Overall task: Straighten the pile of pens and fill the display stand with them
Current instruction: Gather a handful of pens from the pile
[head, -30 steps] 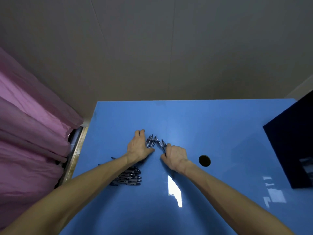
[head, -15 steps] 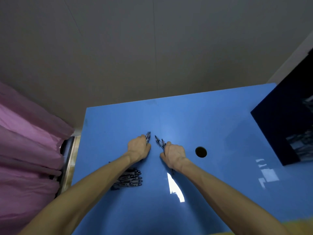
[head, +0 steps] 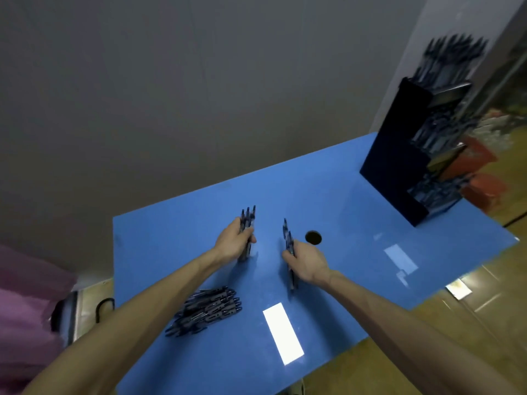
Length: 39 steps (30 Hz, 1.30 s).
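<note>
Blue table (head: 356,201) now seen at slant — black display stand (head: 399,166), blurred, fully in view far right, holding pens. Pen pile (head: 205,310) under left forearm, unmoved. Left hand (head: 232,243) and right hand (head: 308,263) — each gripping pen bunch, spread further apart.

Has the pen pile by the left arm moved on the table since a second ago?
No. The pen pile lies on the blue table under the left forearm, about as far from the round hole as before; only the camera swung.
</note>
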Each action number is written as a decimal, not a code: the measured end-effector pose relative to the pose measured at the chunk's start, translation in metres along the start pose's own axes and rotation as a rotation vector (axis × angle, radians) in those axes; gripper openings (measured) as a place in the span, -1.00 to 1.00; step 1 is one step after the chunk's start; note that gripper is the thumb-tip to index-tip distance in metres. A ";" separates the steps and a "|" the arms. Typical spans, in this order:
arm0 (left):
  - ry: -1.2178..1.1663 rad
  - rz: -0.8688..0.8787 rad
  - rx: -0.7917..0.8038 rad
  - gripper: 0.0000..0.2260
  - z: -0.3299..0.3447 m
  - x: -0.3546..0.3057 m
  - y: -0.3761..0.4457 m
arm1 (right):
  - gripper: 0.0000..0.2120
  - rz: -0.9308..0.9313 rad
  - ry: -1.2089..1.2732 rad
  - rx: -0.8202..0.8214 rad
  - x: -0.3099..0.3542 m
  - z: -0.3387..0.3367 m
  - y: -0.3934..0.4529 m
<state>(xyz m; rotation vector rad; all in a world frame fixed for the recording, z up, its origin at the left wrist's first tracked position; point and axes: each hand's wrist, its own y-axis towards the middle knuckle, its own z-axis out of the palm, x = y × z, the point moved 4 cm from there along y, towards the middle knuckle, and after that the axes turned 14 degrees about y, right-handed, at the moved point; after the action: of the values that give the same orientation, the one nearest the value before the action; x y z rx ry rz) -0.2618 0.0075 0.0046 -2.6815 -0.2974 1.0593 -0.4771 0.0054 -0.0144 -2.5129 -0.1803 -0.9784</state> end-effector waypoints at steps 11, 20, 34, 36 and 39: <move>-0.199 0.232 -0.061 -0.87 0.009 -0.159 -0.019 | -0.73 -0.049 0.309 -0.445 -0.021 -0.159 -0.073; -0.267 0.260 -0.086 -0.87 0.096 -0.316 -0.045 | -0.61 -0.054 0.284 -0.659 -0.120 -0.303 -0.152; -0.265 0.267 -0.294 -0.80 0.127 -0.493 -0.043 | -0.74 -0.235 0.643 -0.652 -0.199 -0.482 -0.161; -0.274 0.272 -0.285 -0.79 0.128 -0.506 -0.030 | -0.74 -0.240 0.693 -0.630 -0.202 -0.495 -0.141; -0.251 0.279 -0.304 -0.71 0.130 -0.519 -0.004 | -0.72 -0.259 0.699 -0.575 -0.208 -0.512 -0.110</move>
<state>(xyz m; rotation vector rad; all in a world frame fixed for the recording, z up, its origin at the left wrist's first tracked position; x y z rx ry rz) -0.7236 -0.1117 0.2472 -2.9176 -0.1380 1.5528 -0.9746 -0.1140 0.2206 -2.4566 0.0002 -2.2041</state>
